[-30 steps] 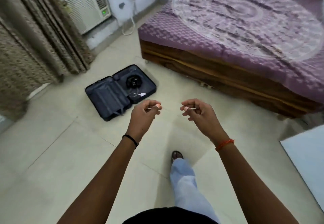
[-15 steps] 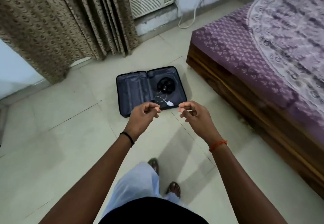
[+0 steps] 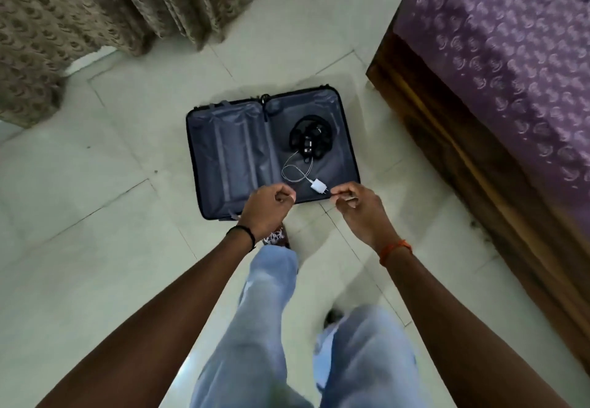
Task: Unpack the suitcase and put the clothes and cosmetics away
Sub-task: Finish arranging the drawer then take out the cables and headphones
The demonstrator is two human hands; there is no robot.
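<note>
Both of our hands hang in front of us with fingers loosely curled and nothing in their grip: the left hand [image 3: 269, 206] and the right hand [image 3: 357, 206] hover just above the near edge of the suitcase [image 3: 236, 152], not touching it as far as we can tell. Below them we see our pale blue trouser legs [image 3: 274, 296] mid-step on the floor [image 3: 95, 248].

We find the suitcase lying wide open on the tiles, its two grey-lined halves flat. We judge the unpacking nearly done: no clothes or cosmetics show inside. What is left sits in the right half: a black bundle [image 3: 311, 138], perhaps coiled cable or headphones, too blurred to name, and a white charger [image 3: 318, 185] with its thin cord looped beside it. We would say those need lifting out next.

Pale glossy tiles with thin seams make up the floor. To our right stands a wooden bed [image 3: 447, 139] under a purple patterned cover, and beyond the suitcase hang brown patterned curtains [image 3: 79, 18].
</note>
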